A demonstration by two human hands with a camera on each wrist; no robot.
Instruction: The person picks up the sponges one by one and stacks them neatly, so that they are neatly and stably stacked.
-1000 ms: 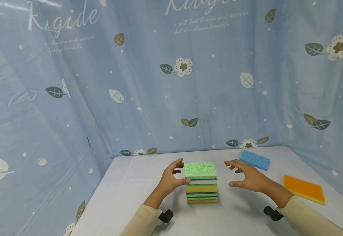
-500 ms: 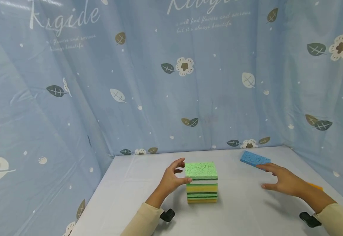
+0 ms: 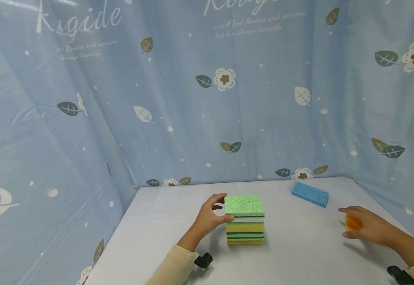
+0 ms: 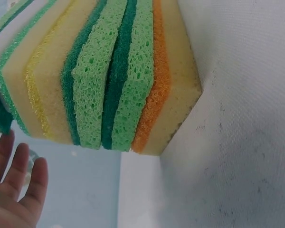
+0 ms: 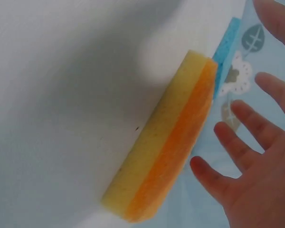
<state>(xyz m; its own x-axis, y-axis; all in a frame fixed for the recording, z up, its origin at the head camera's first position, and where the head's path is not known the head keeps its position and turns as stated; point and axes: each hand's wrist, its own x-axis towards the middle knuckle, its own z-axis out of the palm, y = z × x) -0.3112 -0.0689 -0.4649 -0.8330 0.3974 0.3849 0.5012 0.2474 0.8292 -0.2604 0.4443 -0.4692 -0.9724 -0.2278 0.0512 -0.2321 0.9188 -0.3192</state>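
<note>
A stack of several sponges [image 3: 245, 229], topped by a light green one [image 3: 244, 205], stands upright at the middle of the table. My left hand [image 3: 207, 217] is at its upper left side, thumb near the front edge and fingers towards the back. In the left wrist view, the loosely spread fingers [image 4: 37, 183] are beside the stack's layers [image 4: 92, 90]. On the right, my right hand [image 3: 374, 226] hovers over an orange and yellow sponge [image 5: 156, 152], partly hidden in the head view. Its fingers are spread and apart from the sponge in the right wrist view.
A blue sponge [image 3: 310, 194] lies towards the back right of the white table [image 3: 292, 253]. Blue printed curtains [image 3: 256, 111] hang behind and along both sides. A black band [image 3: 203, 260] is on the left wrist.
My right hand has moved right, away from beside the stack, past the blue sponge and over the orange and yellow sponge. The left hand has stayed at the stack.
</note>
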